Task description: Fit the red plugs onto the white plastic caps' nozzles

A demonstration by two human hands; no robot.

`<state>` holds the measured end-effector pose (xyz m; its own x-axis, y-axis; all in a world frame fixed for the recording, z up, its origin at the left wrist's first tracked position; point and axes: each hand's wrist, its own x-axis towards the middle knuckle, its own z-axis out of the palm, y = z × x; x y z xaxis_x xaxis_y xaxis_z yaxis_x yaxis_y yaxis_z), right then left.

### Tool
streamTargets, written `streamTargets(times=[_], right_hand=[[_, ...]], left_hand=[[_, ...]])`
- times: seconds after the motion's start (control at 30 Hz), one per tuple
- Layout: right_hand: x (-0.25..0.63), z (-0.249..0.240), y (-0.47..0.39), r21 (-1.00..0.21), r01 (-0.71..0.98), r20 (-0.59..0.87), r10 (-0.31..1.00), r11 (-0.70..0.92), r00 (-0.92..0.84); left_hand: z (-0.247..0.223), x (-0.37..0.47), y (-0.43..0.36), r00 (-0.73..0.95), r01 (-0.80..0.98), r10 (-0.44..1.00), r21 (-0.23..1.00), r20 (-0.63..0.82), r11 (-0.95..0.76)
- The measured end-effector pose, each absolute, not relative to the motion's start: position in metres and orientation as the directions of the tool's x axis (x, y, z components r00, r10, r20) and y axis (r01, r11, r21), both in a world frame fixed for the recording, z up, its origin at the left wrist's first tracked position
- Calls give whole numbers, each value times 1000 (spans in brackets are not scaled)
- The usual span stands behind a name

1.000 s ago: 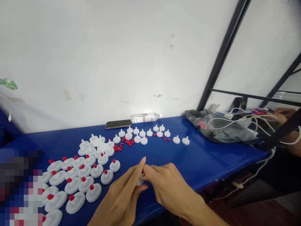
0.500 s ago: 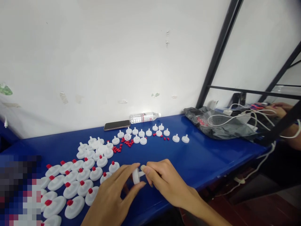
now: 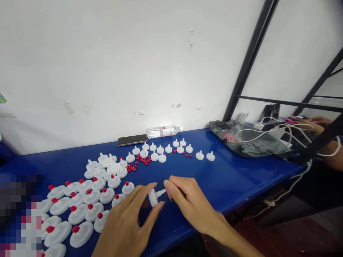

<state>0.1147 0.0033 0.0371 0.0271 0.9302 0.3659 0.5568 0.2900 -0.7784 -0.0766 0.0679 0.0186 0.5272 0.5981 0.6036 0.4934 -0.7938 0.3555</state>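
My left hand (image 3: 128,217) grips a white disc-shaped piece (image 3: 153,197) by its rim between thumb and fingers, its stem pointing right. At the tip of that stem, my right hand (image 3: 187,201) is pinched; whatever its fingertips hold is hidden. Several white pieces with red caps (image 3: 81,233) stand on the blue table to the left. Uncapped white pieces (image 3: 114,167) are clustered behind them, and more (image 3: 162,157) stand further back. Small loose red caps (image 3: 144,160) lie among these.
A phone (image 3: 132,140) and a clear bottle (image 3: 164,131) lie by the wall on the blue table (image 3: 230,182). At the right are a dark plastic bag (image 3: 252,144), white cables (image 3: 270,130), a black metal frame (image 3: 250,57) and another person's hand (image 3: 313,126).
My right hand has drawn slightly away from the white piece, so more of its stem shows. The piece is tilted a little differently. The view has shifted slightly.
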Motion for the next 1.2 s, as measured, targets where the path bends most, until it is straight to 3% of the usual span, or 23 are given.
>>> streamTargets(times=[0.2, 0.4, 0.97, 1.2], right_hand=[[116, 37, 3, -777, 552, 382, 924, 303, 30], [117, 32, 5, -757, 561, 392, 920, 335, -20], [122, 28, 2, -753, 559, 381, 923, 348, -61], [123, 27, 0, -751, 526, 423, 902, 400, -82]], left_hand=[[27, -77, 67, 494, 509, 676, 448, 548, -735], [22, -75, 65, 518, 439, 616, 433, 594, -787], [13, -73, 61, 564, 457, 569, 348, 598, -818], [18, -75, 52, 569, 425, 574, 386, 589, -818]])
